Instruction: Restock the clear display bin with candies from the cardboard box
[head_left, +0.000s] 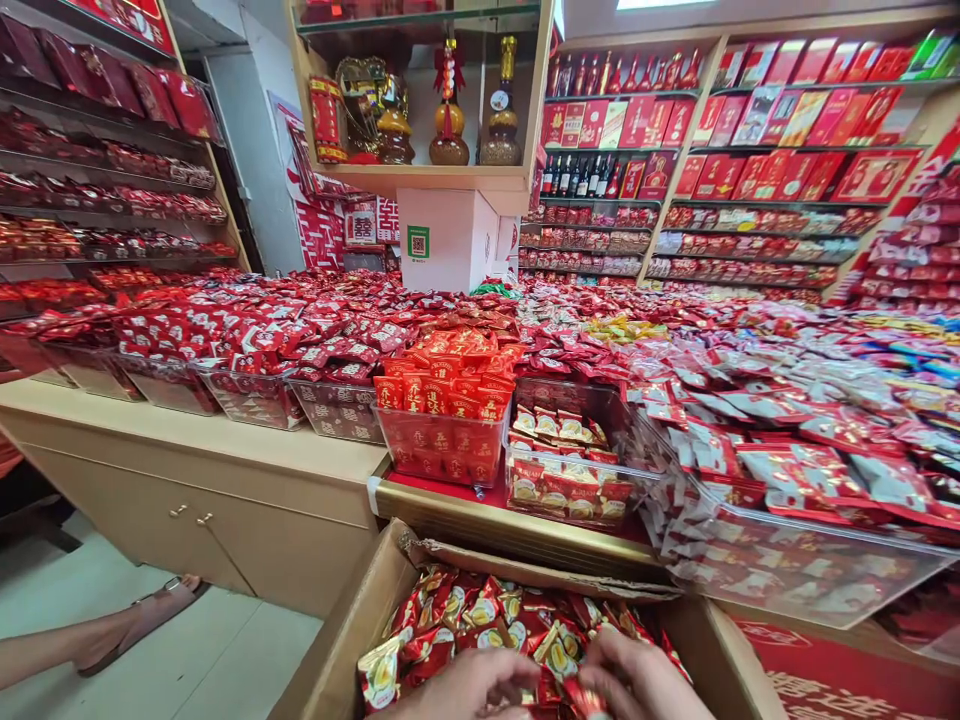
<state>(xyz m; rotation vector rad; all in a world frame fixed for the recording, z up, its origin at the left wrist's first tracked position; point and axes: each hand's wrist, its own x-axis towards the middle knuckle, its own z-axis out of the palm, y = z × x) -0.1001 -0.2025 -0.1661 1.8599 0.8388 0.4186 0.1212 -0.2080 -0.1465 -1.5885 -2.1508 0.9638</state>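
Note:
An open cardboard box [349, 625] at the bottom centre holds many small red-and-gold wrapped sweets [484, 610] with a yellow fruit picture. Both my hands are in it. My left hand [476, 685] rests low over the sweets, its slightly bent fingers apart and pointing right, with no sweet visible in them. Opposite it, my right hand [637, 680] has its fingers closed on a red wrapped sweet [583, 697], partly covered by the fingers. Just beyond the box, a clear bin [574, 470] is partly filled with similar wrapped sweets.
A bin of orange-red packets [450, 400] stands left of the sweet bin. On the right, a large clear bin [810, 570] is heaped with red and silver packets. A gold-edged counter [480, 525] borders the box. Another person's sandalled foot [142, 615] is at left.

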